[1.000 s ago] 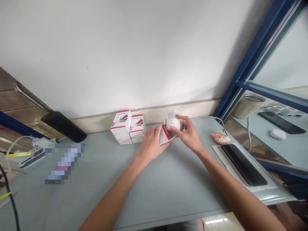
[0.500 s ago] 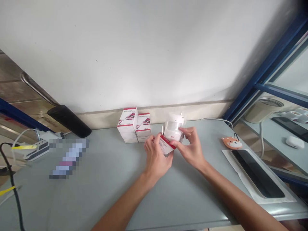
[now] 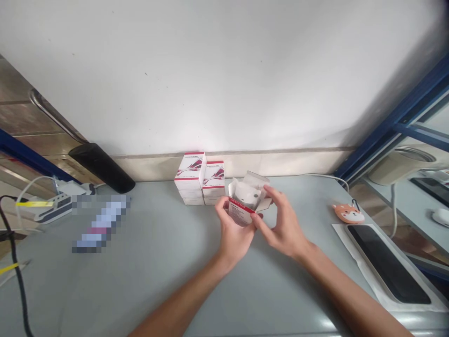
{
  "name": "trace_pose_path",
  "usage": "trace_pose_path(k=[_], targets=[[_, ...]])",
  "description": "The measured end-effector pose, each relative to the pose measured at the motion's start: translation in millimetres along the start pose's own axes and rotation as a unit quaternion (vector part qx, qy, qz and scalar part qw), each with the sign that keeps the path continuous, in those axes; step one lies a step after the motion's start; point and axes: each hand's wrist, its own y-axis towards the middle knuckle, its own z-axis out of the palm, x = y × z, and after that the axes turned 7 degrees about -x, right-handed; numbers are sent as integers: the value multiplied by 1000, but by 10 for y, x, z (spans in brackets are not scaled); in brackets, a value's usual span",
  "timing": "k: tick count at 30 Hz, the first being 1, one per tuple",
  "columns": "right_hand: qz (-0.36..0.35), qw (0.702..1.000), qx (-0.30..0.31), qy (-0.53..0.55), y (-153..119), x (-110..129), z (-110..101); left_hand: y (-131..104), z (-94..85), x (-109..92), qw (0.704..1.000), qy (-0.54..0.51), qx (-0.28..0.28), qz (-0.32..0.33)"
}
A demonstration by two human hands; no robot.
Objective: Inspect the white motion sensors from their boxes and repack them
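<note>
An opened red-and-white carton (image 3: 242, 214) marked "DETECTOR" is held above the desk, its top flaps raised. Inside it sits a white plastic device (image 3: 246, 193) in clear wrap, its upper part showing. My left hand (image 3: 234, 234) wraps round the carton's left side and underside. My right hand (image 3: 282, 224) pinches the carton's right side, thumb at the front edge and fingers by the raised flap. Just behind and to the left, closed cartons (image 3: 191, 171) of the same kind stand stacked against the wall.
On the grey desk (image 3: 157, 281), a power strip (image 3: 56, 208) with cables and a pixelated object (image 3: 101, 224) lie left. A black padded bar (image 3: 101, 167) leans at back left. At right are an orange animal-faced case (image 3: 349, 213) and a dark-screened device (image 3: 387, 264) on white sheeting.
The white device has gone down into the carton. My right hand has shifted from the device to the carton's right side and flap. The view has moved slightly.
</note>
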Motion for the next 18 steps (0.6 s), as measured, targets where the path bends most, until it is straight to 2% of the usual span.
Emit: trace_pose_path(k=[3,9,14,18], targets=[[-8,1000,25,-10,26,31,-33,-9,4,21,1000,-7,-3,3],[-13,999,28,-16,84,92,-135,-7,-11,52,1000,3,17,22],[-32,999,34,24,72,83,-152,43,-60,6,994,7,58,89],[-58,997,13,40,43,73,-116,113,-103,-42,987,52,62,141]])
